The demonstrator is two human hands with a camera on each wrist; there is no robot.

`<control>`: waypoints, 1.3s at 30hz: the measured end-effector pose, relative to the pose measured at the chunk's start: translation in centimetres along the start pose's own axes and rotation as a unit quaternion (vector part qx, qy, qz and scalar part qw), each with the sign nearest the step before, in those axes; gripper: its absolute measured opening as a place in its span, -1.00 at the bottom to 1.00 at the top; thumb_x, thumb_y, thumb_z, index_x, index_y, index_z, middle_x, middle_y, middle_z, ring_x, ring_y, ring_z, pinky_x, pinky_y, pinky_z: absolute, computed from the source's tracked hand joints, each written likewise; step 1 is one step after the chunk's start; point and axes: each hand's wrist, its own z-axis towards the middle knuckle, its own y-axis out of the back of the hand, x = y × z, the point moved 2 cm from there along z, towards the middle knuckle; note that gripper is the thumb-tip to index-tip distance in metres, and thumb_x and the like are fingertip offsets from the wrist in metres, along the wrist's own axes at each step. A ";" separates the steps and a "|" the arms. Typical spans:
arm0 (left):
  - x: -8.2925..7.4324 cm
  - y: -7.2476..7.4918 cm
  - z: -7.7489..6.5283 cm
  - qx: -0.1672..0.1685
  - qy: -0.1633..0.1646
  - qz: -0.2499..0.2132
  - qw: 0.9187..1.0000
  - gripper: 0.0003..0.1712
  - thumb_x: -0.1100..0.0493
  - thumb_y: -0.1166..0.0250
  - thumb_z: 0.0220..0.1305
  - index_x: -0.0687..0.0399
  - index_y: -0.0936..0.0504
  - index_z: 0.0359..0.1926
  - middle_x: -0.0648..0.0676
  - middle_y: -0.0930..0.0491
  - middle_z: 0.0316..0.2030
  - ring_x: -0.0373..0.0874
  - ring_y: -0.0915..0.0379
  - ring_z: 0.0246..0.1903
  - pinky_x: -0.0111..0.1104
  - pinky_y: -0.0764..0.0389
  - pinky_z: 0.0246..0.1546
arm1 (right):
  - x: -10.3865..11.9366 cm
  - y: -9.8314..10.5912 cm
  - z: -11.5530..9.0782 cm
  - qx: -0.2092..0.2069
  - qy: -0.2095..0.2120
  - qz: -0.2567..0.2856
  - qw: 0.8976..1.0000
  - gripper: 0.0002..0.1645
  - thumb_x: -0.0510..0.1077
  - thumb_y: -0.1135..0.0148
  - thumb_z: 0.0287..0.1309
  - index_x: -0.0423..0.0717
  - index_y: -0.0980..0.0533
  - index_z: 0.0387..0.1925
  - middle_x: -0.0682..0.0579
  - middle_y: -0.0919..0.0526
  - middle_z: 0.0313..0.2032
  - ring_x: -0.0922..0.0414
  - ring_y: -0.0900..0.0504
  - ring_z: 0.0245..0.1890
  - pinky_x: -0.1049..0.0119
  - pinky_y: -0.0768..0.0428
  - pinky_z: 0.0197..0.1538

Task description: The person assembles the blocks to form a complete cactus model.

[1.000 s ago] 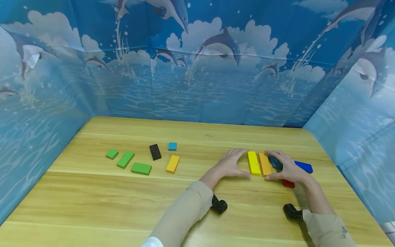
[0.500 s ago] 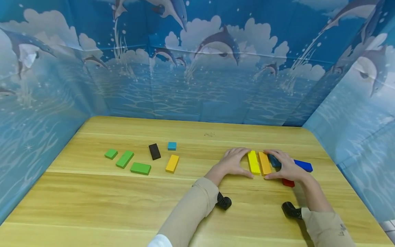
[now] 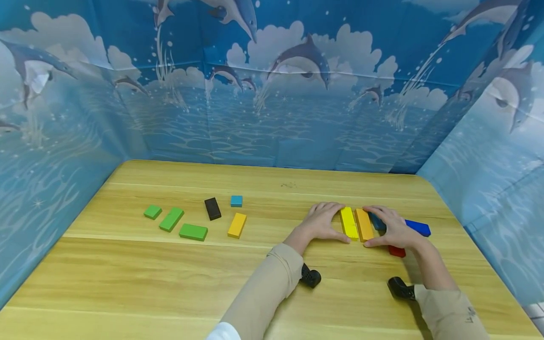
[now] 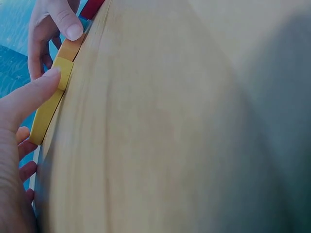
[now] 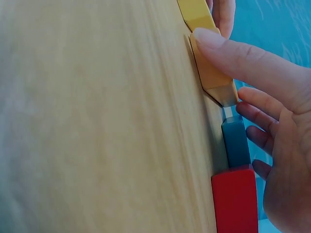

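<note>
My left hand (image 3: 319, 224) holds a yellow block (image 3: 349, 224) lying on the table, thumb at its near end and fingers at its far end. Just right of it, an orange block (image 3: 364, 225) lies nearly parallel, a narrow gap between them. My right hand (image 3: 395, 230) spans that orange block from end to end; in the right wrist view the thumb (image 5: 233, 53) presses its near face. A dark blue block (image 3: 377, 222) sits partly hidden behind the right hand. The red block (image 3: 397, 251) shows below this hand, and a bright blue block (image 3: 418, 228) lies to its right.
On the left half of the wooden table (image 3: 170, 283) lie several green blocks, one being a rectangle (image 3: 193, 232), plus a black block (image 3: 213, 208), a small light-blue block (image 3: 236, 201) and another orange-yellow block (image 3: 237, 225). A dolphin-print curtain (image 3: 272, 132) encloses the back and sides.
My left forearm and wrist have shifted slightly right, and the left thumb has slid a little right along the yellow block's near end. The right hand and the blocks look almost unmoved.
</note>
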 end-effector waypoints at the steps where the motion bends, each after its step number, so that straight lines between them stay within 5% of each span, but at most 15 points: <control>1: 0.0 0.0 0.0 0.000 0.001 0.001 1.000 0.12 -0.48 -0.23 -0.16 -0.22 -0.02 0.39 -0.18 -0.08 0.34 -0.19 0.05 0.31 -0.26 0.04 0.29 | 0.0 0.0 0.0 0.001 -0.001 0.000 1.000 0.14 0.19 -0.44 -0.26 -0.17 -0.12 0.30 -0.33 -0.08 0.24 -0.34 -0.01 0.16 -0.38 0.00 0.01; 15: 0.1 -0.2 -0.1 -0.018 0.000 -0.007 1.000 0.08 -0.46 -0.27 -0.19 -0.23 -0.12 0.36 -0.19 -0.14 0.31 -0.21 0.00 0.29 -0.26 0.02 0.29 | 0.1 0.1 0.0 0.009 -0.005 -0.009 1.000 0.13 0.22 -0.42 -0.25 -0.14 -0.12 0.30 -0.32 -0.09 0.23 -0.35 0.00 0.16 -0.39 -0.01 0.00; 23: 0.4 0.4 -1.0 -0.056 -0.018 -0.070 0.996 0.05 -0.35 -0.38 -0.21 -0.16 -0.21 0.32 -0.12 -0.17 0.31 -0.17 -0.02 0.30 -0.24 0.04 0.30 | 0.0 0.1 0.2 0.013 -0.005 -0.013 1.000 0.12 0.23 -0.42 -0.25 -0.12 -0.12 0.30 -0.31 -0.09 0.24 -0.35 0.00 0.16 -0.39 -0.01 0.00; 32: 0.9 1.5 -3.2 -0.090 -0.050 -0.107 0.989 0.05 -0.26 -0.46 -0.27 -0.08 -0.27 0.29 -0.02 -0.22 0.29 -0.12 -0.05 0.28 -0.14 -0.02 0.27 | 0.0 0.2 0.3 0.013 -0.001 -0.016 1.000 0.11 0.23 -0.42 -0.25 -0.13 -0.13 0.29 -0.32 -0.10 0.24 -0.35 0.00 0.15 -0.39 -0.01 0.00; 39: 0.5 2.6 -6.4 -0.092 -0.078 -0.111 0.986 0.06 -0.25 -0.47 -0.29 -0.02 -0.28 0.28 0.02 -0.23 0.29 -0.10 -0.06 0.27 -0.10 -0.05 0.26 | 0.1 0.2 0.2 0.017 0.000 -0.015 1.000 0.11 0.23 -0.41 -0.24 -0.12 -0.12 0.29 -0.33 -0.09 0.24 -0.35 0.00 0.15 -0.38 -0.01 0.00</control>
